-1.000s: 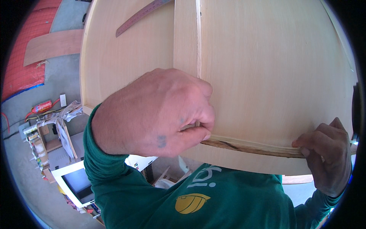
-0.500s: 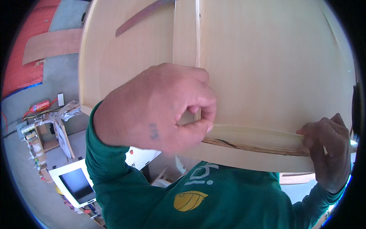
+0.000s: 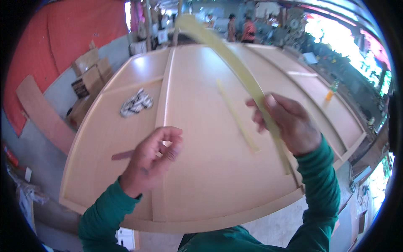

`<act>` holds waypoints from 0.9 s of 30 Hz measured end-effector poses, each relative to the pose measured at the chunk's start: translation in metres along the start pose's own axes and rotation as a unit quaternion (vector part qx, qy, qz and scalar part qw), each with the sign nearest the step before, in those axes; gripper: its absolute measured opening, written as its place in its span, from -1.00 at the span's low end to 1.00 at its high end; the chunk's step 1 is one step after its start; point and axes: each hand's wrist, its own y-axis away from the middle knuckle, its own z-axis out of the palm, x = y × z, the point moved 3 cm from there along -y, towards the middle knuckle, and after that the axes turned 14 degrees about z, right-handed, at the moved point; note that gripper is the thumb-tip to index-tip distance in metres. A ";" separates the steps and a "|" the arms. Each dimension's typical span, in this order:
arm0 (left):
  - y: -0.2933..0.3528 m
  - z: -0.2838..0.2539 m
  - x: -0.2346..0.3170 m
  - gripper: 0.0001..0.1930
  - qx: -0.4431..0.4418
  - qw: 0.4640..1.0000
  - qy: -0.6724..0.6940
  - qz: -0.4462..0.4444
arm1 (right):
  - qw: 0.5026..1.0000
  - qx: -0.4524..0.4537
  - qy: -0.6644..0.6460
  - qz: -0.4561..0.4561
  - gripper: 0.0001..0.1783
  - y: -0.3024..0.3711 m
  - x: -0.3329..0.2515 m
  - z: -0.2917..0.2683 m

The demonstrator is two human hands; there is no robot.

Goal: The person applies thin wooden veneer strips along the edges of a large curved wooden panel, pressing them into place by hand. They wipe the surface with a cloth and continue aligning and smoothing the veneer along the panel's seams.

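One broad wooden panel (image 3: 197, 180) fills most of the view, with a raised border and lower rails crossing it. A long rail (image 3: 158, 187) runs from near to far, left of the middle, and another (image 3: 312, 107) lies toward the right side. These look already set in their places, so the framing seems well along. Cardboard boxes (image 3: 92, 80) are stacked beyond the panel's left side.

A long pale-yellow strip (image 3: 247, 77) slants over the right half, its far end blurred and up in the air, its near end down by the near right border; whether that end touches the panel cannot be told. A second yellow strip (image 3: 237, 113) lies loose on the panel just left of it. Neither strip looks fastened, so by appearance both are yet to be fixed or cleared.

The right hand (image 3: 296, 126) grips the first strip, thumb and fingers closed about its middle. The left hand (image 3: 151, 159) hangs over the long left rail, fingers curled, a narrow gap at the thumb, with nothing visible in it.

A crumpled black-and-white cloth (image 3: 137, 103) lies farther left; a purplish ruler (image 3: 121, 155) is partly hidden behind the left hand. Smallest is an orange item (image 3: 329, 95) at the far right, too blurred to identify.
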 end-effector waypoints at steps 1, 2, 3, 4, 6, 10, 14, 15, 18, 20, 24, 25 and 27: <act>-0.013 0.010 0.015 -0.51 -0.015 1.000 0.023 0.004 | 0.997 -0.009 -0.074 -0.018 -0.45 -0.010 -0.011 -0.002; -0.025 0.023 0.029 -0.50 -0.032 0.999 0.044 0.002 | 0.988 -0.037 -0.144 -0.045 -0.46 -0.023 -0.015 -0.005; -0.036 0.037 0.043 -0.49 -0.053 0.996 0.071 0.003 | 0.974 -0.059 -0.208 -0.072 -0.46 -0.029 -0.022 -0.011; -0.045 0.044 0.051 -0.47 -0.064 0.994 0.087 0.014 | 0.951 -0.094 -0.278 -0.100 -0.47 -0.034 -0.025 -0.010; -0.056 0.055 0.066 -0.50 -0.093 0.994 0.051 0.034 | 0.930 -0.091 -0.336 -0.117 -0.47 -0.032 -0.033 -0.003; -0.063 0.062 0.063 -0.55 -0.144 0.985 0.094 0.029 | 0.897 -0.101 -0.403 -0.152 -0.48 -0.035 -0.025 0.008; -0.058 0.059 0.070 -0.66 -0.088 0.970 0.223 -0.042 | 0.883 -0.063 -0.435 -0.161 -0.50 -0.041 -0.011 0.003; -0.058 0.062 0.067 -0.67 -0.111 0.975 0.190 -0.021 | 0.879 -0.057 -0.446 -0.159 -0.51 -0.045 -0.008 0.001; -0.054 0.066 0.057 -0.70 -0.142 0.983 0.116 0.000 | 0.876 -0.087 -0.443 -0.171 -0.47 -0.051 0.002 -0.009; -0.064 0.062 0.041 -0.73 -0.147 0.987 0.060 0.030 | 0.925 0.007 -0.361 -0.117 -0.45 -0.040 0.007 -0.007; -0.069 0.034 0.021 -0.77 -0.165 0.985 -0.038 0.028 | 0.975 0.112 -0.194 0.002 -0.41 0.007 0.047 -0.056; -0.065 0.027 0.014 -0.78 -0.185 0.981 -0.057 0.010 | 0.972 0.149 -0.178 0.045 -0.42 0.028 0.052 -0.056; -0.060 0.018 0.010 -0.78 -0.229 0.970 -0.083 -0.002 | 0.981 0.162 0.019 0.108 -0.41 0.083 0.061 -0.060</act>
